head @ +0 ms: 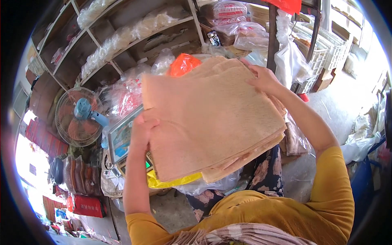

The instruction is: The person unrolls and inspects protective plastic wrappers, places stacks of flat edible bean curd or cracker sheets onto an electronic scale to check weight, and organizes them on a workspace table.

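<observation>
A thick stack of large, thin tan sheets (214, 113), their material not certain, is held up between my two hands. My left hand (142, 130) grips its left edge, thumb on top. At the upper right edge, my right hand (263, 78) holds the stack with its fingers partly hidden. Some lower sheets stick out unevenly along the near edge. Left of the stack, a digital scale with a lit green display (148, 164) and a metal-rimmed pan (124, 137) is partly covered. Under the near edge lies a yellow plastic bag (171, 180).
A standing fan (79, 116) is at the left. Shelves (153, 30) with clear plastic bags rise behind. An orange bag (183, 64) lies beyond the stack, with a phone (214, 38) farther back. White plastic crates (321, 46) stand at the upper right, near a dark post (273, 39).
</observation>
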### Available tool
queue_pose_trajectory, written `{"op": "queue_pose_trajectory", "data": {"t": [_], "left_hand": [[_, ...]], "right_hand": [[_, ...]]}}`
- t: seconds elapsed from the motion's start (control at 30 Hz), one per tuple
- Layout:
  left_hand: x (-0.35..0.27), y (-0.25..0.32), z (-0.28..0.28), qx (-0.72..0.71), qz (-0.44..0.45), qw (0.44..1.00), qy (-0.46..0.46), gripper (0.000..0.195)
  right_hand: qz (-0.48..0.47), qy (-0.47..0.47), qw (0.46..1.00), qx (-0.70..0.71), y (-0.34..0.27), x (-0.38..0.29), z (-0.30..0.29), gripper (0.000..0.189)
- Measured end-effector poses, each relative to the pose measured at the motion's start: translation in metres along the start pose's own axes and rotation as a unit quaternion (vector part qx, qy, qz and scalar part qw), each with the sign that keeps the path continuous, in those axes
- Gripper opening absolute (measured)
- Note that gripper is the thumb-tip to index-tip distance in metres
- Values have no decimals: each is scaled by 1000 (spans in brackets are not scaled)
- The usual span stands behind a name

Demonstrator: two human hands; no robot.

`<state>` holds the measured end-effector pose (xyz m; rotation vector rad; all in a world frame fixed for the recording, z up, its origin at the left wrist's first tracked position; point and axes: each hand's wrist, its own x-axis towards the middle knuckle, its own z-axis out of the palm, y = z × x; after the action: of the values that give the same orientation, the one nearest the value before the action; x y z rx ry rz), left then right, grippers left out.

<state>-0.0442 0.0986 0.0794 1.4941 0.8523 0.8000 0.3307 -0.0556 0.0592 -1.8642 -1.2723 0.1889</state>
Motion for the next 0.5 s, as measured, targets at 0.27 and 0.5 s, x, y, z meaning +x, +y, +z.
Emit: {"op": "queue_pose_trajectory", "data": {"t": [0.27, 0.5], "left_hand": [[-20, -11, -71, -65, -28, 997, -8, 46], [-35, -25, -61, -76, -39, 995, 60, 43]], "right_hand": [[-2, -27, 999, 20, 14, 0, 22, 45], [185, -228, 949, -112, -22, 26, 35, 58]]}}
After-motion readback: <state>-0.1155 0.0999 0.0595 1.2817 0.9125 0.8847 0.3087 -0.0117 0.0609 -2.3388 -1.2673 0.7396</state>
